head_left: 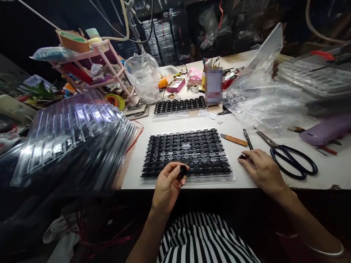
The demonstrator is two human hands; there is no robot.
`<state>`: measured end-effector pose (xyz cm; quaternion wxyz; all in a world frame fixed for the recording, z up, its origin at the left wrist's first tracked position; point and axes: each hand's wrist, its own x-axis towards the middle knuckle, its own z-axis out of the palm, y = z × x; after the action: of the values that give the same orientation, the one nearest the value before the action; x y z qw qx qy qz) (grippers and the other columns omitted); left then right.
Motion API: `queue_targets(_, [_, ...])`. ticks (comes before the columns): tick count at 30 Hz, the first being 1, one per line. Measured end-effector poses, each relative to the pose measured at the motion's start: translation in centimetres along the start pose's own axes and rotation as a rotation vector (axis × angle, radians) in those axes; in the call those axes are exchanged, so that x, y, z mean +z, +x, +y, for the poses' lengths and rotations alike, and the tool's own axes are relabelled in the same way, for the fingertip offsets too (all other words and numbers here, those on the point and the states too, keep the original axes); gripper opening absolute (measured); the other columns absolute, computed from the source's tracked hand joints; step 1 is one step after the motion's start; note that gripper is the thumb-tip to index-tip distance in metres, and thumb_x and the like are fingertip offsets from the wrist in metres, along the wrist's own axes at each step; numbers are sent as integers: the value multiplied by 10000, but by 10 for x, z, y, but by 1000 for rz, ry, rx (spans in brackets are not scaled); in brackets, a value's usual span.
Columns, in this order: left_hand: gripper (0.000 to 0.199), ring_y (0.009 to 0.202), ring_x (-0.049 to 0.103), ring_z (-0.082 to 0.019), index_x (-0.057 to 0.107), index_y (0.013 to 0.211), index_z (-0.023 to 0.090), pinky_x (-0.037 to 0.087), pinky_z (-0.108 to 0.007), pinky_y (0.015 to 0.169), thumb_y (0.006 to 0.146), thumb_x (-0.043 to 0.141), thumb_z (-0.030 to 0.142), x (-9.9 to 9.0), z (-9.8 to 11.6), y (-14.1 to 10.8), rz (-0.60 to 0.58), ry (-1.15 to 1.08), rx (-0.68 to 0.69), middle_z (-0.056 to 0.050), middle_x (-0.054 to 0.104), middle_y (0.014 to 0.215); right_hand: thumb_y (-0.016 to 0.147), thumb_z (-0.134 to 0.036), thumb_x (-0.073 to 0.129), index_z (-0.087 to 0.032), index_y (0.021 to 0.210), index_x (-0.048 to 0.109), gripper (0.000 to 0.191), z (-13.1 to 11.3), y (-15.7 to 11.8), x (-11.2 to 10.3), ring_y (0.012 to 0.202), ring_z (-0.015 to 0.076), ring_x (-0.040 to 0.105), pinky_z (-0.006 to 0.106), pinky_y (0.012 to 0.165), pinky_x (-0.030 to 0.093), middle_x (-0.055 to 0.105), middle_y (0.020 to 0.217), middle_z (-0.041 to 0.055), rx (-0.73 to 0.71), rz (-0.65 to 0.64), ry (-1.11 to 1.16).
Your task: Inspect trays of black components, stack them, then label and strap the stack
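Note:
My left hand pinches a small black plastic part between thumb and fingers, over the front edge of a clear plastic tray. Rows of similar black parts fill that tray. To the right, my right hand rests low on the table with its fingers drawn together. A small dark piece shows at its fingertips, too little visible to name. Just beyond those fingers lies a slim black pen-like tool. Large scissors with dark handles are beside the right hand.
A second batch of black parts sits farther back. Stacked clear trays lean at left, below a pink rack. An orange-handled blade lies near the scissors. Plastic bags and a purple object occupy the right.

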<state>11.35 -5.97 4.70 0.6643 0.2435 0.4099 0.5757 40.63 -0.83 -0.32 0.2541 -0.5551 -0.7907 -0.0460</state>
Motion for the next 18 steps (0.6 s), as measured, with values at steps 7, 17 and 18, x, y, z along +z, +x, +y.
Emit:
queue_targets(7, [123, 559, 503, -71, 640, 860, 155, 381, -218, 542, 804, 629, 264, 3, -3, -4, -13, 72, 11, -56, 654, 883, 865, -277, 509, -172, 874, 583, 129, -1, 1, 1, 789, 224, 551, 362, 735, 447, 594, 845, 76, 49, 32, 26])
queue_targets(17, [134, 583, 502, -63, 643, 899, 175, 384, -206, 557, 824, 608, 280, 7, -8, -10, -3, 180, 31, -47, 645, 932, 848, -255, 557, -160, 957, 607, 153, -9, 9, 5, 804, 220, 550, 367, 745, 441, 576, 832, 60, 139, -44, 49])
queue_targets(18, [140, 583, 502, -62, 642, 902, 173, 384, -204, 555, 824, 609, 284, 6, -7, -10, 5, 183, 30, -48, 644, 932, 853, -249, 548, -161, 950, 612, 145, -9, 10, 5, 804, 219, 551, 372, 747, 442, 573, 831, 60, 140, -51, 50])
